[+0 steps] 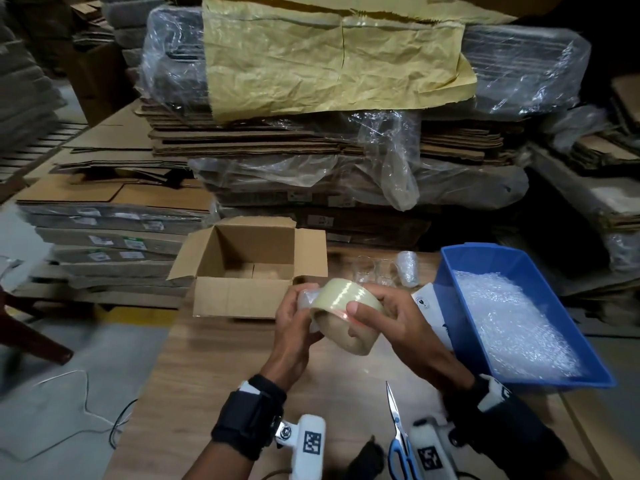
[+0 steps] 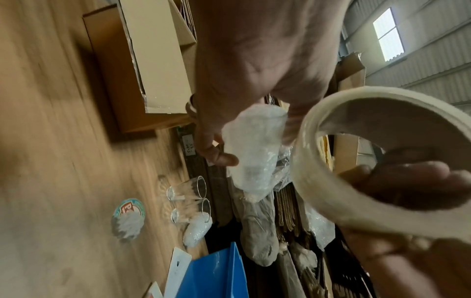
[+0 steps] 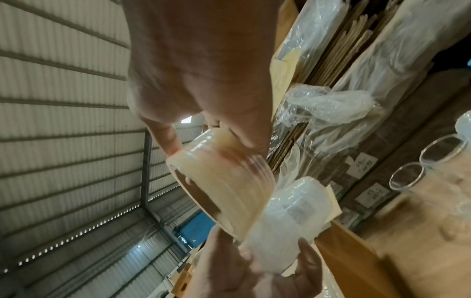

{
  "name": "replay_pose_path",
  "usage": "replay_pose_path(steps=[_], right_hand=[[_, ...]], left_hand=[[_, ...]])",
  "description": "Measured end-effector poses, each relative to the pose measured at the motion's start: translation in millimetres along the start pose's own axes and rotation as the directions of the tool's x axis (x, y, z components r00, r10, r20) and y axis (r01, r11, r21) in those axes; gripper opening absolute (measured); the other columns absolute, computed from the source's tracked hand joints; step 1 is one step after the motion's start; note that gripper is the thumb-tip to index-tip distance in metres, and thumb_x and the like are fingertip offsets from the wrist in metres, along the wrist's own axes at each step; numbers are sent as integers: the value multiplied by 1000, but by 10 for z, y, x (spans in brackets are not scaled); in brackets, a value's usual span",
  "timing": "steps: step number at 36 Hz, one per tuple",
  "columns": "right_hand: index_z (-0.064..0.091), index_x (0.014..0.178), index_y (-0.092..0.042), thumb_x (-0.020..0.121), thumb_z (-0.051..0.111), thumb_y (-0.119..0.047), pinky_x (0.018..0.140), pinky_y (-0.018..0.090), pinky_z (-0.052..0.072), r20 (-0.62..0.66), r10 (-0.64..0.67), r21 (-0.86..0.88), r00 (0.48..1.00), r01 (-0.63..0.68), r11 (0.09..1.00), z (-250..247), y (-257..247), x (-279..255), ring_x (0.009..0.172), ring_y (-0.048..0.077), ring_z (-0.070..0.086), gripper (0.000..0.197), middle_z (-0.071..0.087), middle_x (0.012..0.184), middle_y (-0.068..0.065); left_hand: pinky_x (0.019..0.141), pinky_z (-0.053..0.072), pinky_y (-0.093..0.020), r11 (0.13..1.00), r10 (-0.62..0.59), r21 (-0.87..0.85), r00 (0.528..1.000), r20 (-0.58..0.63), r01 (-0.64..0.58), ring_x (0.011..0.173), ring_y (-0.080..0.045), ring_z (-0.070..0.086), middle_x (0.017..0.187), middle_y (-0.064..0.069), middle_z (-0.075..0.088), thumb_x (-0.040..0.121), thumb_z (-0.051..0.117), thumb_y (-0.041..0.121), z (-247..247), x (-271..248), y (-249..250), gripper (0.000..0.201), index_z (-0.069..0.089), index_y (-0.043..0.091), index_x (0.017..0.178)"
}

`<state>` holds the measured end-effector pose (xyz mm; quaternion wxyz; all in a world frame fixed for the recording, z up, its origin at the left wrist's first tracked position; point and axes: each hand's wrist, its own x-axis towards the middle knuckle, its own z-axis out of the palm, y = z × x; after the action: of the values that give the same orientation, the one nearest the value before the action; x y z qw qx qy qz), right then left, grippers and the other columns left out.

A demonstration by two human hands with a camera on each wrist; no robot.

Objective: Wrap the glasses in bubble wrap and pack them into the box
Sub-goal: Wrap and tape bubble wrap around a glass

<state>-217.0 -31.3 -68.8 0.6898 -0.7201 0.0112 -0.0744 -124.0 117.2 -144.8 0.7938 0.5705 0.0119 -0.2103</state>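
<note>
The left hand (image 1: 294, 323) has its fingers (image 2: 224, 159) curled round a glass already rolled in bubble wrap (image 2: 254, 149), held up above the counter (image 1: 214, 368) just in front of the open box (image 1: 249, 268). The right hand (image 1: 391, 320) grips a roll of clear tape (image 1: 343, 317), thumb on its outer face and fingers through the core, pressed against the bundle. The step looks like taping the wrap shut: it would go best by finding the tape's free end, sticking it across the loose flap of wrap, and keeping the left hand's hold firm but gentle so the wrap does not unroll. Counting: two bare glasses (image 1: 375, 270) stand beyond the hands, one more wrapped bundle (image 1: 408, 268) stands just beside them, one blue bin (image 1: 460, 261) holds wrap sheets, one pair of scissors (image 1: 398, 434) lies near, and the box looks empty.
</note>
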Motion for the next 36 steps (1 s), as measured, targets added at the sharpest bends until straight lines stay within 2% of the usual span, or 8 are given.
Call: replay_pose_path(steps=[2,5,10,13,16,20,24,36], right_hand=[[73,101,-7,90,66,-29,70,29,51,27,30,102,999,-33,994,1,-14,31,79,20,66,25,71,85,10],[67,122,-5,89,67,-26,84,43,51,67,64,267,996,-80,960,37,-43,69,95,30,64,39,68,107,25],[45,138,5,91,55,-10,84,39,58,65,56,517,996,-82,852,102,-127,130,93,27,69,51,69,114,15],[47,138,5,93,52,-12,82,37,58,45,45,584,998,-62,809,100,-204,185,89,24,70,49,70,110,15],[47,140,6,95,50,-14,82,37,59,22,37,662,999,-42,748,94,-249,223,91,23,71,49,69,114,18],[50,138,6,98,53,-19,87,39,59,-35,69,733,997,-21,680,111,-249,256,96,25,72,48,70,109,21],[60,116,4,96,48,-17,83,34,60,-55,116,756,992,-34,653,91,-262,259,97,23,74,32,75,95,15],[57,131,3,95,50,-8,92,30,57,-110,84,758,990,28,652,76,-217,318,122,24,66,38,69,126,19]], left_hand=[[75,57,-47,997,-27,-65,999,30,29,109,-38,65,128,-19,66,96,63,31,18,-19,2,31,63,14,122],[84,56,-48,980,-106,-159,991,81,118,124,-40,59,137,-17,62,92,63,51,-4,-21,29,53,61,19,135],[67,48,-30,913,-95,-368,971,221,173,94,-22,61,122,-13,59,98,55,38,-23,-41,139,47,56,10,135],[68,38,-32,892,-10,-424,946,325,155,93,-22,57,116,-12,58,83,58,30,-72,-84,135,54,55,13,134],[72,50,-29,935,69,-347,923,378,72,96,-19,63,118,-10,64,74,66,13,-79,-119,97,73,49,11,144],[80,56,-27,965,112,-258,952,285,-37,106,-22,67,121,-12,69,76,79,11,3,-111,67,70,52,9,141],[91,55,-44,965,112,-256,976,188,-62,115,-36,64,127,-24,65,79,80,23,-3,-75,50,66,58,3,138],[83,60,-39,945,82,-324,993,86,-50,105,-34,68,122,-26,68,70,83,25,-53,-6,31,73,60,-5,133]])
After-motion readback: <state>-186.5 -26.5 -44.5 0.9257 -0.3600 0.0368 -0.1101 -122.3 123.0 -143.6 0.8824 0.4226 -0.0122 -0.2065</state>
